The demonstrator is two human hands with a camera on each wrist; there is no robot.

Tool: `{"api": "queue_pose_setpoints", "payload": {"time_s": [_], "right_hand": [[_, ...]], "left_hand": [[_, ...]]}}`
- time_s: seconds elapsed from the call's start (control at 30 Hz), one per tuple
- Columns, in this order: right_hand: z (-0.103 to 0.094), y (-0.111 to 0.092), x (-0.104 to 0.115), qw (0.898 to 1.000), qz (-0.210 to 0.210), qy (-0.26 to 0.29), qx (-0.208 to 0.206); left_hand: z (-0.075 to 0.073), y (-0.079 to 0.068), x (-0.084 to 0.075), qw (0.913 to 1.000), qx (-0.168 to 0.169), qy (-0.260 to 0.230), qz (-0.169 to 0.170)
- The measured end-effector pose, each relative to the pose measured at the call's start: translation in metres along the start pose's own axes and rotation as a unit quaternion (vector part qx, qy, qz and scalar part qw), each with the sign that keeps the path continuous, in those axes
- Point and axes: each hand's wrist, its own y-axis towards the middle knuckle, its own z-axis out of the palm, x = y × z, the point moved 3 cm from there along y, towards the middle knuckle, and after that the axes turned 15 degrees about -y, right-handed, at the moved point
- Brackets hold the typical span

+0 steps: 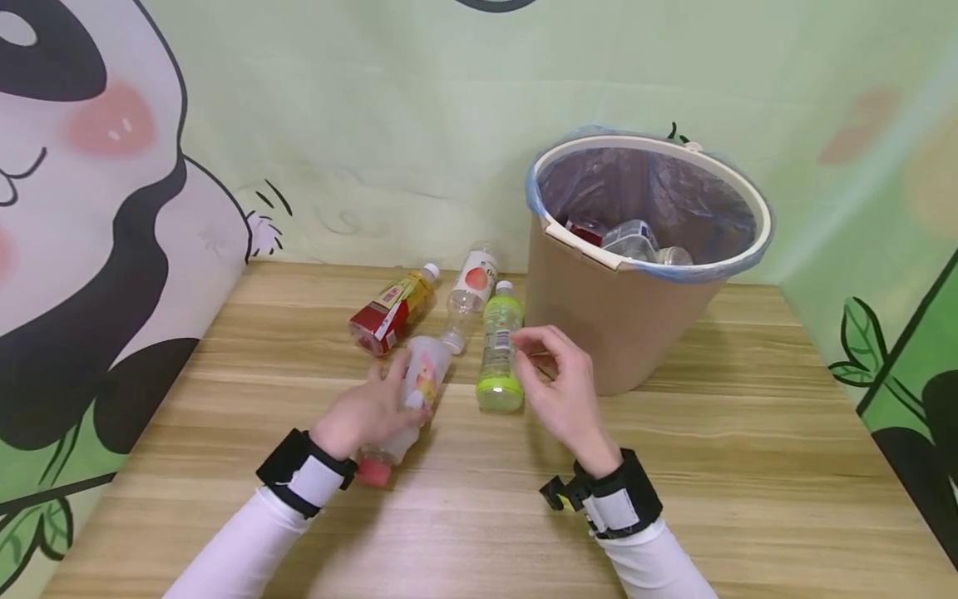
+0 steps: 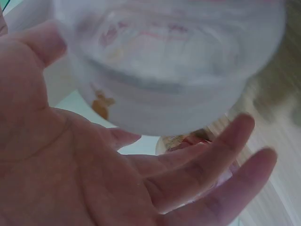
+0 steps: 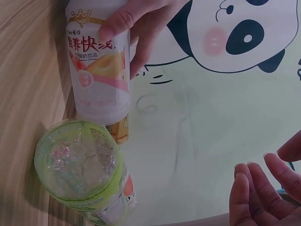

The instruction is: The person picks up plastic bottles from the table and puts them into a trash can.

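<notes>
A white yogurt-drink bottle (image 1: pixel 430 359) with a fruit label lies on the table, its pink cap (image 1: pixel 374 472) towards me. Over it, my left hand (image 1: pixel 365 412) spreads its fingers, the thumb against the label in the right wrist view. The left wrist view shows the other fingers extended, with space between them and the white bottle. Beside a clear bottle with a lime-green wrapper (image 1: pixel 500 320), my right hand (image 1: pixel 561 387) hovers with loosely bent fingers and nothing between them. In the right wrist view its fingertips (image 3: pixel 242 183) stand apart from that green bottle.
Behind the left hand lie a red-and-yellow drink bottle (image 1: pixel 397 309) and a clear bottle with a peach label (image 1: pixel 473 287). A brown bin (image 1: pixel 591 316) with a blue liner stands at the back right, several bottles inside. A panda-print cloth (image 1: pixel 359 133) hangs behind the table.
</notes>
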Motion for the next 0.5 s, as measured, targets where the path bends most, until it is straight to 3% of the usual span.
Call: {"api": "queue_pose_setpoints", "payload": {"time_s": [0.1, 0.2, 0.33, 0.5], "right_hand": [[0.002, 0.000, -0.004, 1.000, -0.003, -0.003, 0.000], [0.007, -0.001, -0.016, 1.000, -0.005, -0.004, -0.002], [0.013, -0.002, -0.032, 1.000, -0.006, -0.003, -0.003], [0.014, -0.002, -0.034, 1.000, -0.004, -0.002, -0.003]], "left_hand": [[0.002, -0.001, 0.002, 0.9998, 0.005, -0.014, -0.016], [0.002, -0.003, 0.004, 0.9999, 0.002, -0.012, -0.006], [0.000, -0.006, 0.006, 0.9997, 0.005, 0.000, 0.026], [0.001, -0.008, 0.010, 0.9982, 0.011, 0.004, 0.059]]}}
